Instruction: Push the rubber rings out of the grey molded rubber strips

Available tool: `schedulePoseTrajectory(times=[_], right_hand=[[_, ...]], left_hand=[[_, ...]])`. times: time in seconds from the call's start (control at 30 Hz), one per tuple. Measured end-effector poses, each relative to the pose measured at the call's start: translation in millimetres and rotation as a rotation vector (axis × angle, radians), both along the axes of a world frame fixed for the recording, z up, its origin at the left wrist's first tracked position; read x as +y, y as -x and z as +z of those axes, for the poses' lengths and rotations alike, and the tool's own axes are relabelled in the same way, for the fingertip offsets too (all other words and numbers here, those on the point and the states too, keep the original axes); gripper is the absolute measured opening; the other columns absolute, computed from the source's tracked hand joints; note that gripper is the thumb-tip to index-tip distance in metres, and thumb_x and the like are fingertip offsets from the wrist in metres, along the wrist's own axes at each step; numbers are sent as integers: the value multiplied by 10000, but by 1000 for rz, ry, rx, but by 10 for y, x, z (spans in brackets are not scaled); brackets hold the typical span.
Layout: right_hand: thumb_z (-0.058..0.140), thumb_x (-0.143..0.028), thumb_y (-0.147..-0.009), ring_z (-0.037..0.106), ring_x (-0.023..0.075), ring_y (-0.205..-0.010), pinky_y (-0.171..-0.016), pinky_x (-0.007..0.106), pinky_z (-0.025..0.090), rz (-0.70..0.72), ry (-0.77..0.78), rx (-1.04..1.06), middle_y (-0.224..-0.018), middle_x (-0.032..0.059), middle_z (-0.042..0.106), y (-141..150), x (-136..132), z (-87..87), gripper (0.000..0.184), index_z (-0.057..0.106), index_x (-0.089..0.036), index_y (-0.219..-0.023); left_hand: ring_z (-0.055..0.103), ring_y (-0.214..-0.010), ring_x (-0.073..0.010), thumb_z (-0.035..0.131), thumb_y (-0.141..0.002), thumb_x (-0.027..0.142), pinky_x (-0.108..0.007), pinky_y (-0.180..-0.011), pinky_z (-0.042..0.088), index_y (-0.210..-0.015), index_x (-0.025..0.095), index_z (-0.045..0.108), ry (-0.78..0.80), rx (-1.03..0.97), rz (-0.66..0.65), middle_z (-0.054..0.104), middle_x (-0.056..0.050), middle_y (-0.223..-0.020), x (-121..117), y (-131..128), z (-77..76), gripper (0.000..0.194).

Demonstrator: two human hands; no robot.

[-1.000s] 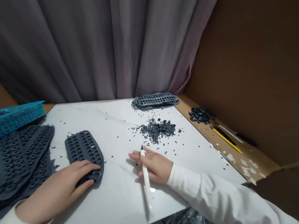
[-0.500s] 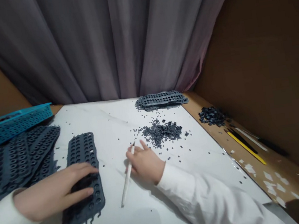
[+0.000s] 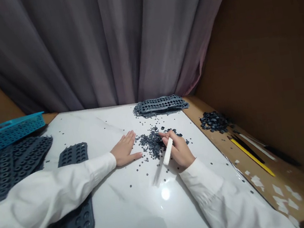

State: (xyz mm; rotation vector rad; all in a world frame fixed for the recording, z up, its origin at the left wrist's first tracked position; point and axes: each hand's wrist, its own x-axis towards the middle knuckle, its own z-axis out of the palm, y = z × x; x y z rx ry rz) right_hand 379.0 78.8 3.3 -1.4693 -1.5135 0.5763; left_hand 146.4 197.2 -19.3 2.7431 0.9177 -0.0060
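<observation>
My left hand [image 3: 124,150] lies flat and open on the white tabletop [image 3: 142,203], its fingertips at the left side of a pile of small dark grey pieces [image 3: 153,142]. On the pile's right side, my right hand [image 3: 178,150] grips a white stick-like tool [image 3: 168,151]. A dark grey perforated rubber sheet [image 3: 76,201] lies under my left forearm, untouched by the hand.
More grey sheets [image 3: 7,162] are piled at the left beside a blue basket [image 3: 6,134]. A stack of sheets [image 3: 162,104] sits at the far edge. On the brown board to the right lie another heap of pieces [image 3: 213,121] and a yellow pencil [image 3: 251,156] among other tools.
My left hand has left the perforated sheet and reached right to the pile of pieces. My right hand has moved forward with the white tool to the pile's right side.
</observation>
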Motion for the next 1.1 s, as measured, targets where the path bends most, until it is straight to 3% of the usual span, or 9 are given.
schedulePoseTrajectory(times=[0.27, 0.5, 0.7, 0.83, 0.93, 1.1], right_hand=[[450, -501, -891, 670, 242, -988, -850, 388, 514, -116, -84, 282, -1118, 116, 685, 11, -1, 24, 302, 428, -225, -769], [488, -523, -885, 685, 245, -914, -813, 405, 536, -101, -151, 337, -1005, 80, 714, 57, -25, 16, 327, 457, -227, -750], [478, -527, -894, 690, 230, -848, -778, 390, 546, -132, -208, 324, -1012, 88, 714, 40, -47, 42, 334, 454, -226, -752], [468, -506, -910, 691, 214, -832, -770, 361, 540, -182, -251, 334, -1033, 91, 710, 31, -57, 55, 321, 472, -221, -763], [466, -501, -915, 691, 211, -829, -774, 358, 529, -225, -276, 319, -1033, 88, 714, 8, -56, 72, 317, 491, -218, -774], [457, -512, -915, 690, 199, -783, -719, 335, 527, -290, -319, 308, -1011, 82, 720, -63, -32, 97, 330, 483, -214, -777]], left_hand=[[94, -1432, -303, 295, -895, 667, -435, -1160, 121, -1468, -2, 180, 1, -78, -80, 114, -212, -1540, 28, -385, -53, 888], [99, -1430, -312, 345, -897, 617, -459, -1157, 137, -1468, 31, 210, 41, -125, -107, 121, -200, -1545, -27, -601, -57, 829], [133, -1419, -354, 541, -740, 724, -481, -1151, 172, -1469, 38, 212, 51, -192, -80, 162, -228, -1532, -263, -695, -55, 1054], [174, -1412, -351, 482, -897, 487, -491, -1144, 203, -1446, -10, 230, 29, -249, 12, 211, -263, -1511, -427, -856, -100, 783], [249, -1399, -299, 443, -949, 286, -459, -1128, 260, -1444, 69, 272, 16, -292, 18, 287, -212, -1500, -460, -969, -122, 567], [379, -1312, -308, 515, -945, 249, -540, -1042, 340, -1371, 167, 398, -41, -343, 43, 383, -140, -1437, -437, -1039, -74, 450]])
